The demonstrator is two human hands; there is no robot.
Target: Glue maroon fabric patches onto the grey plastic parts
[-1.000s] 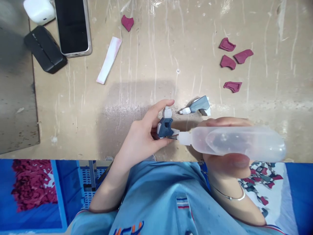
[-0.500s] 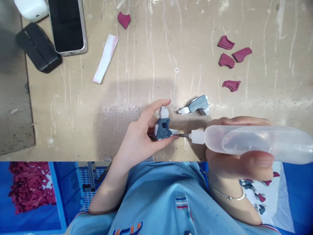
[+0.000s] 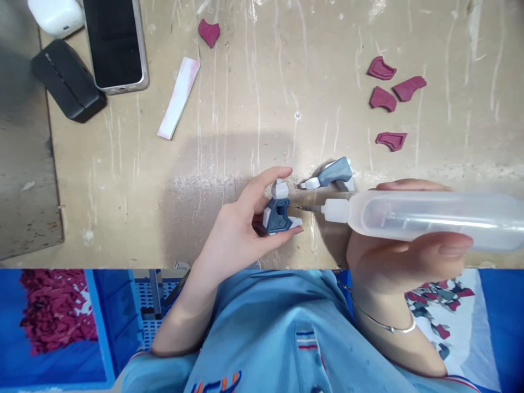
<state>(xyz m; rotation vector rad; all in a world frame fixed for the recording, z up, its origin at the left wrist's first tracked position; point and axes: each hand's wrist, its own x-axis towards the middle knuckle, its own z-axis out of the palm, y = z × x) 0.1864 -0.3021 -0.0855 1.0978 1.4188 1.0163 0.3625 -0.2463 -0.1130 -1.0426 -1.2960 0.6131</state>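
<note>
Between the thumb and fingers of my left hand [image 3: 235, 232] is a small blue-grey and white plastic part [image 3: 279, 214], its recessed face turned up. My right hand [image 3: 393, 262] grips a translucent squeeze bottle [image 3: 434, 218] lying sideways, with a white cap and a thin dark nozzle [image 3: 309, 208]. The nozzle tip points left and is close to the part's right side; whether it touches I cannot tell. A second blue-grey and white part [image 3: 333, 173] lies on the table just beyond, between my hands.
Several maroon pieces [image 3: 382, 99] lie at the right, and one maroon piece [image 3: 209, 33] at the back. A white strip [image 3: 179, 98], phone [image 3: 117, 43], black case [image 3: 69, 81] and white case [image 3: 56, 15] are at the left. Blue bins [image 3: 100, 327] with loose pieces stand below the table edge.
The bottle in my right hand has moved away from me, its nozzle shifting from the part's near white prong to beside its upper right side. My left hand keeps the part, almost still.
</note>
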